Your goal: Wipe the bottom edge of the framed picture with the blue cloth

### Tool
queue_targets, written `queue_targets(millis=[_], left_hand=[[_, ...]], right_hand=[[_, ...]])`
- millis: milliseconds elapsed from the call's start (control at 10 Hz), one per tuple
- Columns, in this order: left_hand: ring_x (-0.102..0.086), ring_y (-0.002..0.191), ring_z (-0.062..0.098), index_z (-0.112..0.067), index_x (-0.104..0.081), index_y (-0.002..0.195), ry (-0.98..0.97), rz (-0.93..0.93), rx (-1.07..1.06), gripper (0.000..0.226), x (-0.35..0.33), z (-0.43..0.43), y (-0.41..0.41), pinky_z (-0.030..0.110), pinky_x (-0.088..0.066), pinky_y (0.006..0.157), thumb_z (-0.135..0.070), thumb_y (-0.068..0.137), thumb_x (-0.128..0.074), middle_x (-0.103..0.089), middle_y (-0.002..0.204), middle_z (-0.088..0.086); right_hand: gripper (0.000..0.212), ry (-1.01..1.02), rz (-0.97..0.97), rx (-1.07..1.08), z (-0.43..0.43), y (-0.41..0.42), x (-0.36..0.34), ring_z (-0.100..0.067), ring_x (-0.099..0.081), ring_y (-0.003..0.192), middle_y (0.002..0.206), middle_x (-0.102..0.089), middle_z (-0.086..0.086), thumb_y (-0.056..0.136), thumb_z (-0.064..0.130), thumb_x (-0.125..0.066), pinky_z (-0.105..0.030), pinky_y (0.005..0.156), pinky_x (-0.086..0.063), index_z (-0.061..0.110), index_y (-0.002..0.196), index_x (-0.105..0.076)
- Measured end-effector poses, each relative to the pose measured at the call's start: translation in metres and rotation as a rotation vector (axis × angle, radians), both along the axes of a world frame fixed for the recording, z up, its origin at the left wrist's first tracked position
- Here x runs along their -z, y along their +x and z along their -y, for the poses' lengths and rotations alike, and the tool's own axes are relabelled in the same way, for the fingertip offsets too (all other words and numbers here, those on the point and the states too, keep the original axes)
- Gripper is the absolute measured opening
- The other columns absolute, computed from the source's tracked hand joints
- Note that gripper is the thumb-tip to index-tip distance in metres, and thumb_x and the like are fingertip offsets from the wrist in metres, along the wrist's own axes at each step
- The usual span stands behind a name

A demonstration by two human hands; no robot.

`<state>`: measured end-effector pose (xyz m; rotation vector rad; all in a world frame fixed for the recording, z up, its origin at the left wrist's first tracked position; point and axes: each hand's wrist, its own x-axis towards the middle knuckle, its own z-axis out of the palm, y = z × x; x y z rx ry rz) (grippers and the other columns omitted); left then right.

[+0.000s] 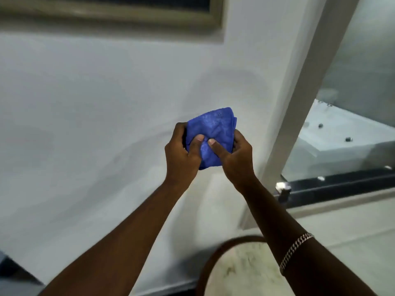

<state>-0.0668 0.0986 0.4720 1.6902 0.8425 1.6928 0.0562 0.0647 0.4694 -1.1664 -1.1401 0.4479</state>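
one blue cloth (210,136) bunched up, both thumbs pressed in, left hand (181,153) and right hand (236,155) gripping it, one picture frame (111,17) running sideways well above the hands

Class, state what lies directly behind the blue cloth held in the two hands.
Behind the blue cloth is plain white wall. The fingers of the left hand and right hand behind it are covered.

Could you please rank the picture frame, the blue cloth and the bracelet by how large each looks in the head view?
1. picture frame, though cropped by the image edge
2. blue cloth
3. bracelet, smallest although nearest the camera
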Motion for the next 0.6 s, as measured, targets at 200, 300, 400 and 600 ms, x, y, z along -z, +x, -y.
queue_targets(millis=[200, 300, 400, 600], left_hand=[[-0.058, 0.063, 0.01, -0.012, -0.065, 0.086, -0.47, -0.093, -0.05, 0.008, 0.165, 0.008, 0.043, 0.023, -0.052, 0.062, -0.015, 0.086, -0.072, -0.064, 0.072, -0.008], [-0.06, 0.067, 0.021, -0.013, -0.067, 0.08, -0.716, -0.18, 0.001, 0.007, 0.238, 0.018, 0.055, 0.041, -0.058, 0.07, -0.01, 0.082, -0.073, -0.067, 0.074, 0.003], [-0.069, 0.081, 0.033, -0.014, -0.069, 0.082, -0.944, -0.271, 0.05, 0.017, 0.342, 0.042, 0.067, 0.043, -0.061, 0.08, 0.003, 0.081, -0.065, -0.074, 0.084, 0.014], [-0.068, 0.101, 0.032, -0.004, -0.067, 0.113, -1.08, -0.476, 0.043, 0.034, 0.47, 0.073, 0.075, 0.039, -0.059, 0.087, 0.006, 0.084, -0.053, -0.072, 0.105, 0.013]], right_hand=[[0.015, -0.411, 0.025, 0.124, 0.018, 0.042, 0.159, -0.022, -0.065, 0.077, 0.086, -0.07, -0.007, 0.091, 0.019, -0.067, -0.028, 0.068, -0.054, 0.005, 0.096, -0.063], [0.014, -0.577, 0.057, 0.193, 0.032, 0.057, 0.233, -0.017, -0.057, 0.067, 0.075, -0.063, -0.001, 0.09, 0.019, -0.066, -0.02, 0.06, -0.044, 0.007, 0.088, -0.061], [0.013, -0.755, 0.101, 0.25, 0.058, 0.065, 0.341, -0.011, -0.055, 0.069, 0.082, -0.062, 0.005, 0.09, 0.019, -0.068, -0.013, 0.055, -0.036, 0.011, 0.098, -0.063], [0.029, -1.068, 0.131, 0.153, 0.065, 0.072, 0.473, -0.033, -0.064, 0.103, 0.107, -0.068, -0.009, 0.089, 0.017, -0.065, -0.028, 0.076, -0.052, 0.007, 0.115, -0.057]])
